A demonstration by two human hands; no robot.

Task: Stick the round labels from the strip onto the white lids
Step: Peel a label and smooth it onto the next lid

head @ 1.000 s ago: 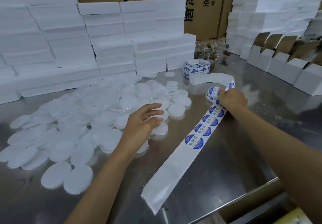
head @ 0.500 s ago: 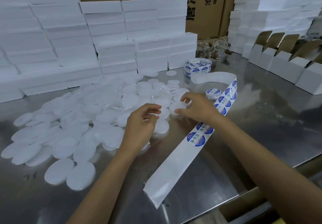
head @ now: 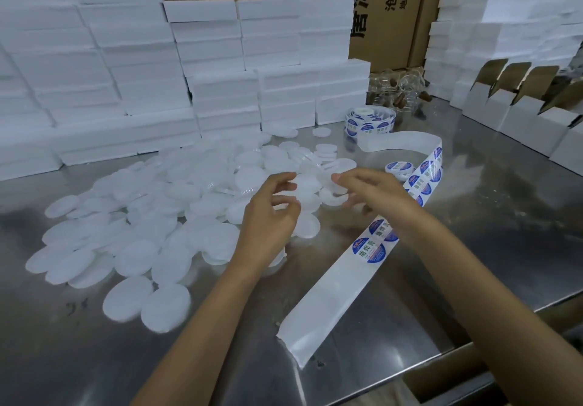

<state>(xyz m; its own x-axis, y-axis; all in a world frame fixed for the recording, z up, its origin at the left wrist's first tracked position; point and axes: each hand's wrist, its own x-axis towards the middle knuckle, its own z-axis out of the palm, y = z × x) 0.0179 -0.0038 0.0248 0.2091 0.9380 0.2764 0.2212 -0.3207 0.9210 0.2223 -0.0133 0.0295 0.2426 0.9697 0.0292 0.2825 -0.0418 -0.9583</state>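
A heap of plain white round lids (head: 164, 216) covers the left and middle of the steel table (head: 473, 247). The label strip (head: 325, 304) runs from a roll (head: 369, 120) at the back, loops right and comes toward me, with blue and white round labels (head: 369, 249) on it. One labelled lid (head: 399, 167) lies beside the loop. My right hand (head: 372, 194) is at the heap's right edge, thumb and fingers pinching a white lid (head: 334, 192). Just left of it, my left hand (head: 271, 216) hovers over the heap with loosely curled fingers holding nothing I can see.
Stacks of white foam blocks (head: 220, 74) wall the back and left. Brown cartons (head: 388, 11) stand behind them. Open white boxes (head: 520, 112) line the right side, with clear jars (head: 397, 90) at the back. The table's front edge (head: 441, 355) runs at lower right.
My right hand left the strip, moved left to the heap and took hold of a white lid. My left hand stayed over the lids, lifting slightly.
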